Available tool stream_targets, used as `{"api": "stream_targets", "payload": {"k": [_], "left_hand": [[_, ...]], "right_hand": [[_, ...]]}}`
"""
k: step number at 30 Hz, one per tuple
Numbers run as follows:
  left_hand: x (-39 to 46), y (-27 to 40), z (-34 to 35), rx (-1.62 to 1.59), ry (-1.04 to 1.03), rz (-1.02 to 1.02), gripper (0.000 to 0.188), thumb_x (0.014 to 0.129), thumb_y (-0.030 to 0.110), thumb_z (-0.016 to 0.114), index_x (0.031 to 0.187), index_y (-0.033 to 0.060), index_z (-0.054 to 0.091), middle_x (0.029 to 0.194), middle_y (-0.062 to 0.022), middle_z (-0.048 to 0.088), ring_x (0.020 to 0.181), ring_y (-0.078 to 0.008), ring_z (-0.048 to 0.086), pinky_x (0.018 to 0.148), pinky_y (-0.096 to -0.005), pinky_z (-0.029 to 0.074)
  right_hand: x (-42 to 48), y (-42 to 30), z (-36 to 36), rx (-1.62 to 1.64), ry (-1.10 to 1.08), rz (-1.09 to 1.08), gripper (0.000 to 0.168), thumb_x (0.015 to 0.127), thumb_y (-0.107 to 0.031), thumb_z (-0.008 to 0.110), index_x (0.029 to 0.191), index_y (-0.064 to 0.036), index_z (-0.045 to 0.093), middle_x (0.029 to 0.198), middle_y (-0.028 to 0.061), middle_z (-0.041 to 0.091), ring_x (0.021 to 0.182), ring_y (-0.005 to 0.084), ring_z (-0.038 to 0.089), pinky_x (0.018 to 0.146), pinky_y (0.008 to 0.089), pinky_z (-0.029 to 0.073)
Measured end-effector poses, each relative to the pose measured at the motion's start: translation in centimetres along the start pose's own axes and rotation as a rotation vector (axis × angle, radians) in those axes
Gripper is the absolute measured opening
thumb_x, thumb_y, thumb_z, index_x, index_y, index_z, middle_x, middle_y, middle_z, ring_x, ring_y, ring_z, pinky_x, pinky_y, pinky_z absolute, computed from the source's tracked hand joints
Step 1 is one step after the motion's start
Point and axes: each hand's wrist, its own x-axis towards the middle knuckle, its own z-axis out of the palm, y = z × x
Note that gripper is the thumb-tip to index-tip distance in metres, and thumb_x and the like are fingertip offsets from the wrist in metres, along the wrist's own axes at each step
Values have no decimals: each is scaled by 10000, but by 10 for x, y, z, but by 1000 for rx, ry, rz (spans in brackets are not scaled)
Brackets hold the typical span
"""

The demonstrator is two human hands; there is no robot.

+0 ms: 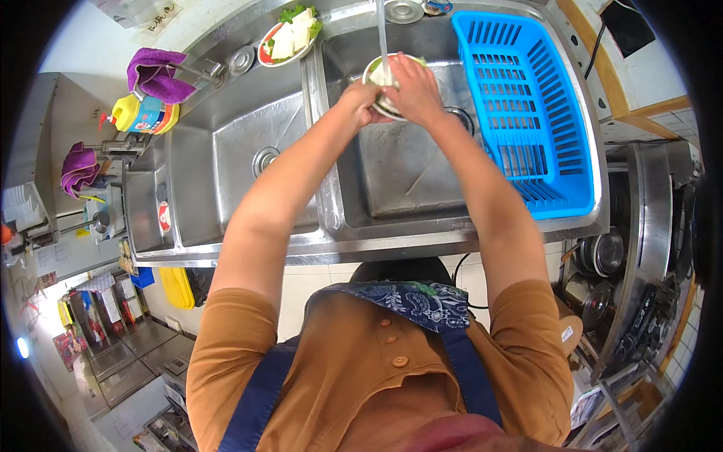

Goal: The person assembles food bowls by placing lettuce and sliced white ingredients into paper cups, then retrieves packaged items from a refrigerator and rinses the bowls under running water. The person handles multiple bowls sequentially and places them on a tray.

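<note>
Over the right sink basin (412,169), a small round dish (367,70) holds white blocks (382,73) that look like tofu, with a bit of green at its rim. My left hand (361,101) grips the dish at its near left side. Spread over the dish's right part and its contents is my right hand (415,87); its fingertips reach toward the far rim, and what lies beneath its palm is hidden. A stream of water (382,34) falls into the dish close to both hands. On the sink's back ledge sits a second dish (261,55) of white blocks (291,37) on lettuce leaves (290,13).
A blue plastic dish rack (576,192) stands along the right side. Left lies another sink basin (243,135). Purple cloths (152,76) hang over the taps, near a yellow pump bottle (130,113). Metal drain covers (242,60) rest on the ledge.
</note>
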Motion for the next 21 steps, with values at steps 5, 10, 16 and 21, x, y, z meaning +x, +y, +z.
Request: {"api": "stream_targets", "payload": {"k": [5,10,16,21], "left_hand": [[-10,-7,-36,-8,98,-23,366,860,39,375,1220,100,358,1116,-189,503,917,-352,581,673,-514,534],[5,11,-9,-39,61,83,375,837,10,384,1206,64,343,1059,-211,519,873,-375,587,636,-508,542],[6,-26,12,-91,-15,15,334,839,25,400,1172,23,379,1043,-199,524,844,-345,595,634,-506,542],[3,-34,-23,59,62,-45,321,861,43,364,1181,23,366,1053,-205,523,866,-340,595,634,-511,543]], "right_hand": [[-1,-24,21,166,-36,-19,553,774,-327,559,1257,-112,395,1305,183,362,1215,320,323,1006,418,227],[16,2,18,30,46,-32,528,767,-349,548,1235,-135,428,1323,132,356,1225,274,322,1005,424,214],[-21,10,-7,-50,-58,23,490,786,-343,532,1225,-152,432,1349,115,313,1247,257,284,1012,460,190],[-33,-12,27,72,-106,75,456,818,-321,492,1238,-170,398,1348,122,302,1249,276,276,1000,500,200]]}}
